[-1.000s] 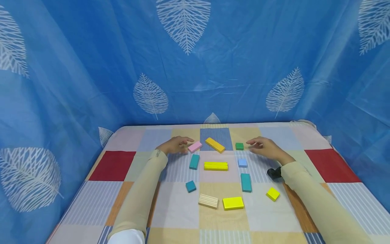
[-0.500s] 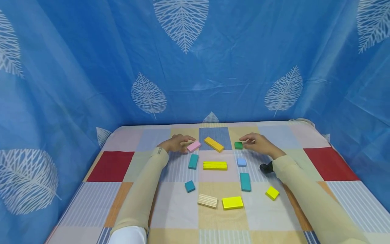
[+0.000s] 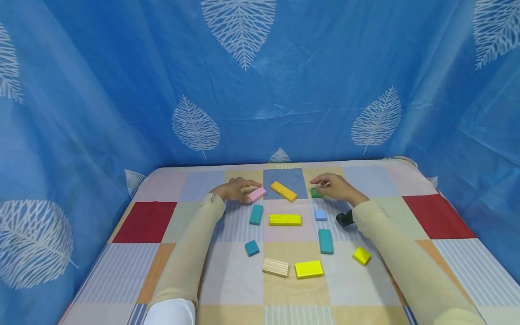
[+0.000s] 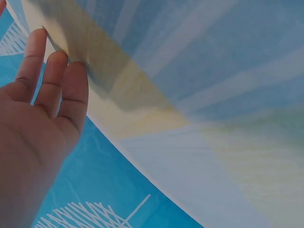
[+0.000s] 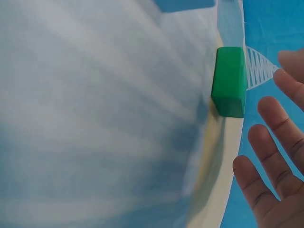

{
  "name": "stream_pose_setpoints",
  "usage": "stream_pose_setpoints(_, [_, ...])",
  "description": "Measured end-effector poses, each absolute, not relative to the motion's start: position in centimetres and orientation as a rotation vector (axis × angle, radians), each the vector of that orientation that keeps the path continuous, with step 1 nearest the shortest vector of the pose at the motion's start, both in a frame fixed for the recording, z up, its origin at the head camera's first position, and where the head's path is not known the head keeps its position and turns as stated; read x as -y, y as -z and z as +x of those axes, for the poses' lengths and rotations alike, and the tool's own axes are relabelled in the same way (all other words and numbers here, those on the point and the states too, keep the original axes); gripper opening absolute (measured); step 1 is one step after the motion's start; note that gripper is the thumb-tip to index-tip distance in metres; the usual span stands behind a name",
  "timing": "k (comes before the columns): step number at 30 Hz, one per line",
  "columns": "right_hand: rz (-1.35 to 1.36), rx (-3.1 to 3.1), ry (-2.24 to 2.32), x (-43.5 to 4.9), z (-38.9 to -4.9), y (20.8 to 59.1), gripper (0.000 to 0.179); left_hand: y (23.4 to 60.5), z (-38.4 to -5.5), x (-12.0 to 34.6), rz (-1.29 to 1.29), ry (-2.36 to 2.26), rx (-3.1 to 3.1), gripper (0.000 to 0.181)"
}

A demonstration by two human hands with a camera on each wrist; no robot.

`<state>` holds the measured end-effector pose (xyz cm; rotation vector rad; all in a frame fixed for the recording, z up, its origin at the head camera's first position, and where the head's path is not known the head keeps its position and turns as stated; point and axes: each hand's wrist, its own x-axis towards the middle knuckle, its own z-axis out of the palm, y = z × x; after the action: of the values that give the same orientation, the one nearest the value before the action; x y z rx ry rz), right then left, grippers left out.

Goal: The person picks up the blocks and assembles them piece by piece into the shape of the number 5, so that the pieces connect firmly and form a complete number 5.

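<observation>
Right hand half-open, empty by green block, upper centre.
Left hand loosely extended, hold on pink block unclear; an off-centre pinch risked skewing either.

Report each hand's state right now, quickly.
Left hand: at the pink block; grip cannot be told.
Right hand: open, near the green block.

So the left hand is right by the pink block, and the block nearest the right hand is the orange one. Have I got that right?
Not quite: the block nearest the right hand is the green block, as the head view shows. The left hand is indeed by the pink block.
</observation>
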<state>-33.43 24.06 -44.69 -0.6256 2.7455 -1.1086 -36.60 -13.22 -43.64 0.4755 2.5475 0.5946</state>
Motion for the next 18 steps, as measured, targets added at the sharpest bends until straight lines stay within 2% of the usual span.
stream_pose_setpoints(18, [-0.574, -2.703, 1.067, -21.7, -34.0, 44.1, 0.035, 43.9, -36.6, 13.3, 0.509, -0.589, -2.554, 0.065])
